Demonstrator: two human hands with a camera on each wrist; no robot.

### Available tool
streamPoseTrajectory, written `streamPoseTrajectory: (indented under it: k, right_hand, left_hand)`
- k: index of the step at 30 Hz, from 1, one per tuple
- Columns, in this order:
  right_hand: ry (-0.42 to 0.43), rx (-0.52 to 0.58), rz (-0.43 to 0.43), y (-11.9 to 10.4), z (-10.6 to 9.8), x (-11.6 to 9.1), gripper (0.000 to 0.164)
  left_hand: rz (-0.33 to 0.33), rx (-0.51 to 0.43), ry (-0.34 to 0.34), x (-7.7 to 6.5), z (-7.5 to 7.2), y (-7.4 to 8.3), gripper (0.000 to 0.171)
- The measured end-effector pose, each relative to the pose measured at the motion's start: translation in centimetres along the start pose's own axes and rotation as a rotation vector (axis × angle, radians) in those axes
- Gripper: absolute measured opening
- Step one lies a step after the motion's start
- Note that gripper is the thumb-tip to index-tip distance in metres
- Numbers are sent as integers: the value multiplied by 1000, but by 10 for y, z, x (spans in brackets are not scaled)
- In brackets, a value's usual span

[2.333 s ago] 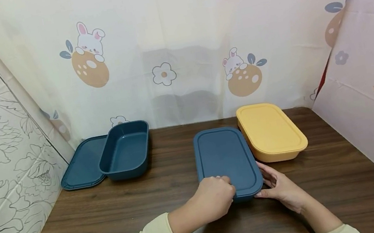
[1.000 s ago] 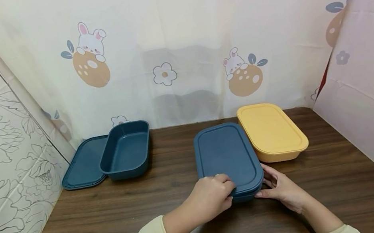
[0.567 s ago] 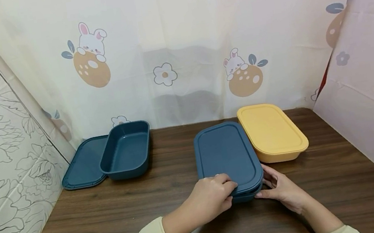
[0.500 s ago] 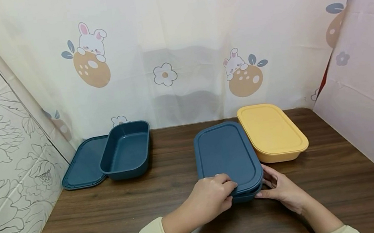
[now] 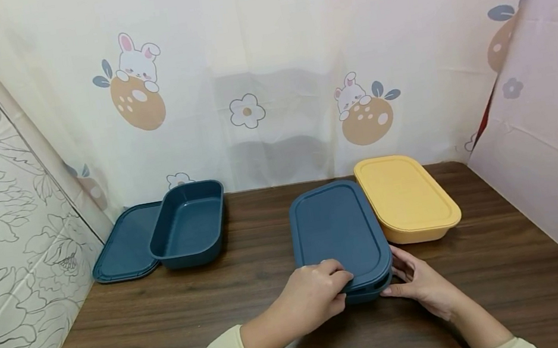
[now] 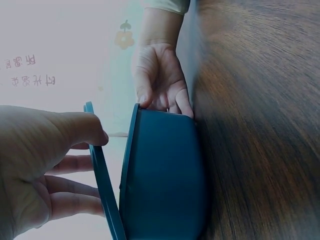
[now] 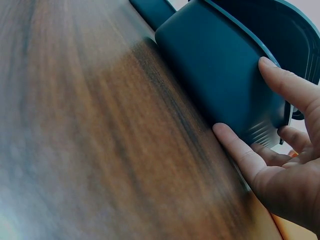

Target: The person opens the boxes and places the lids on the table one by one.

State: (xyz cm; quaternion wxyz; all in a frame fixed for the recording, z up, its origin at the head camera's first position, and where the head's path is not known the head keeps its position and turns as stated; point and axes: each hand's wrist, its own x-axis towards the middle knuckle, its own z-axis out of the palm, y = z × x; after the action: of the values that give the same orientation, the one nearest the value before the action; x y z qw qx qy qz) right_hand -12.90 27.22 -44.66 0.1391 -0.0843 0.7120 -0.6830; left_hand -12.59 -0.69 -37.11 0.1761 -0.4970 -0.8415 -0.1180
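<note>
A blue rectangular food container (image 5: 366, 294) stands on the table with its matching lid (image 5: 336, 228) tilted up at the near edge. My left hand (image 5: 309, 294) pinches that near edge, thumb and fingers on opposite faces. In the left wrist view a gap shows between the lid (image 6: 106, 190) and the box rim. At the near right corner, my right hand (image 5: 426, 287) grips the container. The right wrist view has its digits spread over the box wall (image 7: 220, 70), from rim to base. What is inside the container stays hidden.
Right of it, a yellow lidded container (image 5: 406, 194) sits close by. At the back left, an uncovered blue container (image 5: 191, 259) stands beside a flat blue lid (image 5: 123, 251). A printed cloth (image 5: 266, 49) hangs behind the wooden table (image 5: 170, 316).
The lid's near edge has risen off the container and a gap has opened beneath it. My left hand has lifted slightly with it. The right hand holds its place.
</note>
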Motion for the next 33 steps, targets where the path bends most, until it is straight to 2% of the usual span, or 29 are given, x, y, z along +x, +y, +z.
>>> streamPoseTrajectory:
  k: [12,21,33]
  right_hand:
    - [-7,9,0,0,0,0,92]
    - [-20,11,8,-1,0,0,91]
    - [-31,10,-3,-2,0,-1,90]
  left_hand:
    - [3,-32,24,-3,0,-1,20]
    - [14,-53,85,-6,1,-3,23]
    - [-1,-65,113,-8,0,-3,24]
